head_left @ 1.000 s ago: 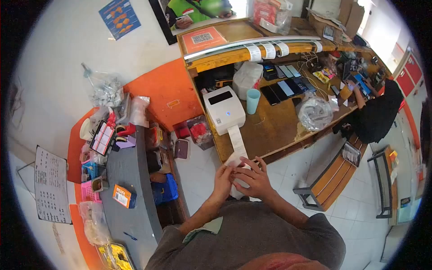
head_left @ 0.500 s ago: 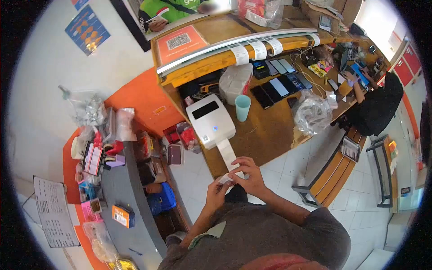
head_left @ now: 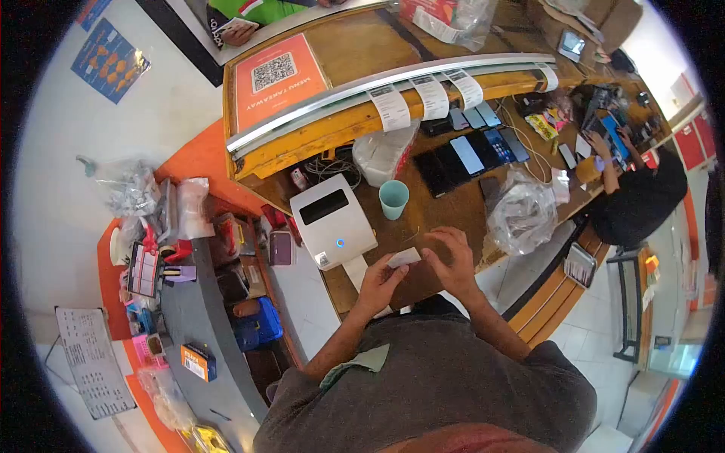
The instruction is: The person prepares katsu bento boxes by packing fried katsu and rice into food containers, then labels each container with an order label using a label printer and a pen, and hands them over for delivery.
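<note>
A small white paper label [head_left: 405, 257] is pinched in my left hand [head_left: 379, 287], in front of my body. My right hand [head_left: 454, 264] is just right of the label, its fingers spread and nothing visible in them. To the left of my hands stands a white label printer [head_left: 332, 220] with a blue-lit button. A white paper strip [head_left: 355, 272] sticks out of its front, partly hidden behind my left hand. Behind my hands, a pale green cup [head_left: 394, 201] stands upright on the wooden counter [head_left: 432, 219].
Several phones [head_left: 467, 155] and a plastic bag [head_left: 521, 215] lie on the counter. Printed receipts [head_left: 431, 98] hang from the shelf rail. A grey side counter [head_left: 198, 317] runs along my left. At the far right, a person in black [head_left: 642, 198] works; another in green is beyond the shelf.
My hands have come apart and moved up over the counter edge. The label stays in my left hand, while my right hand has let go and opened. The view has shifted.
</note>
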A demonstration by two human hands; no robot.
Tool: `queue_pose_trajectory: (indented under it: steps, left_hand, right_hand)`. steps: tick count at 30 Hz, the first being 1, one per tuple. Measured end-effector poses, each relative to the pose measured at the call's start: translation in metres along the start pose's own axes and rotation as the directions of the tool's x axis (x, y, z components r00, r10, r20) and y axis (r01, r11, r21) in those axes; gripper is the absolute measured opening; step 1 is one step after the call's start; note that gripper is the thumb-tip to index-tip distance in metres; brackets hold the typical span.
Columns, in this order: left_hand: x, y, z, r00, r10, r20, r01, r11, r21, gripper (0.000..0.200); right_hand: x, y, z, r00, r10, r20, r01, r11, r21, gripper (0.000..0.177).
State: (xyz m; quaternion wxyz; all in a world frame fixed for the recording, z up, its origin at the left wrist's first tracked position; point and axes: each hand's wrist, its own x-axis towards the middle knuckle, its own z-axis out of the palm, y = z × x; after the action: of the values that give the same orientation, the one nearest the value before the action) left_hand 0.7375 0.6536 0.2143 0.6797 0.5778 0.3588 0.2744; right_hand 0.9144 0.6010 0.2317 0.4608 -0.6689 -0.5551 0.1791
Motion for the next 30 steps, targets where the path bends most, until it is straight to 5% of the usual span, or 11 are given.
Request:
queue_pose_trajectory:
  steps: [6, 8, 12, 13, 15, 17, 21, 25, 27, 28, 30]
  left_hand:
    - [0.032, 0.010, 0.037, 0.990, -0.054, -0.132, 0.056, 0.998, 0.011, 0.025]
    - [0.042, -0.005, 0.054, 0.976, -0.050, -0.214, 0.044, 0.998, -0.035, 0.025]
    - [0.062, -0.006, 0.098, 0.943, 0.021, -0.331, -0.059, 0.993, -0.107, 0.025]
    - [0.066, -0.006, 0.105, 0.939, 0.015, -0.343, -0.055, 0.993, -0.107, 0.025]
    - [0.067, -0.007, 0.121, 0.936, -0.023, -0.351, 0.010, 0.999, -0.038, 0.025]
    - [0.065, -0.013, 0.129, 0.926, -0.047, -0.375, 0.044, 0.999, -0.016, 0.025]
    - [0.061, -0.020, 0.126, 0.900, -0.006, -0.435, 0.036, 0.998, 0.061, 0.026]
    - [0.053, -0.022, 0.119, 0.884, 0.008, -0.468, 0.000, 1.000, 0.018, 0.025]
    - [0.045, -0.034, 0.112, 0.873, 0.052, -0.484, -0.036, 0.998, 0.043, 0.025]
    - [0.040, -0.032, 0.112, 0.874, 0.017, -0.486, -0.035, 0.999, -0.027, 0.025]
    - [0.032, -0.038, 0.109, 0.884, 0.027, -0.467, -0.052, 0.998, -0.041, 0.025]
  right_hand:
    - [0.053, 0.059, -0.035, 0.991, -0.078, 0.108, 0.078, 0.997, 0.002, 0.025]
    - [0.080, 0.085, -0.053, 0.979, -0.201, 0.042, 0.201, 0.980, 0.005, 0.024]
    - [0.159, 0.128, -0.081, 0.966, 0.143, -0.217, -0.040, 0.907, 0.420, 0.022]
    - [0.181, 0.139, -0.084, 0.933, 0.002, -0.359, 0.122, 0.938, 0.324, 0.023]
    - [0.215, 0.137, -0.099, 0.947, 0.062, -0.316, 0.063, 0.927, 0.370, 0.029]
    - [0.240, 0.143, -0.107, 0.837, -0.421, -0.351, 0.298, 0.887, -0.353, 0.033]
    - [0.260, 0.098, -0.134, 0.850, -0.521, -0.073, 0.455, 0.798, -0.395, 0.036]
    - [0.286, 0.089, -0.160, 0.706, -0.698, 0.120, 0.654, 0.578, -0.488, 0.026]
    - [0.281, 0.069, -0.178, 0.928, -0.372, 0.003, 0.370, 0.924, 0.097, 0.016]
    - [0.276, 0.047, -0.182, 0.973, -0.228, 0.029, 0.185, 0.852, 0.490, 0.020]
    - [0.267, 0.002, -0.188, 0.967, -0.254, 0.030, 0.185, 0.775, 0.604, 0.027]
